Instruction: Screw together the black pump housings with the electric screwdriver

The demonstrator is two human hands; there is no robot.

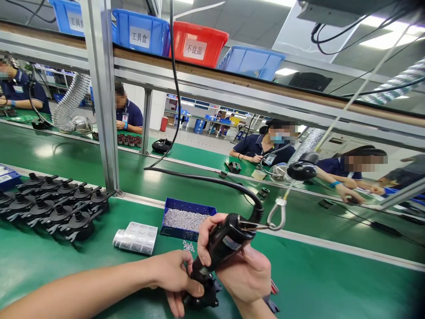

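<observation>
My right hand (pixel 244 270) is wrapped round a black electric screwdriver (pixel 226 241), which hangs from a wire loop and has a thick black cable at its top. The tool slants down to the left, its lower end at a black plastic part (pixel 209 294) on the green bench. My left hand (pixel 175 277) grips that part from the left, thumb on top and fingers lower down. The tool's tip is hidden. Just behind stands a blue tray (pixel 189 231) of small metal nuts, with a few loose nuts (pixel 188 246) in front of it.
Rows of black round parts (pixel 59 208) lie at the left. A roll of labels (pixel 136 238) rests left of the tray. A metal post (pixel 102 97) rises behind. Bins, one a red bin (pixel 199 43), line the shelf above. Several people sit across the line.
</observation>
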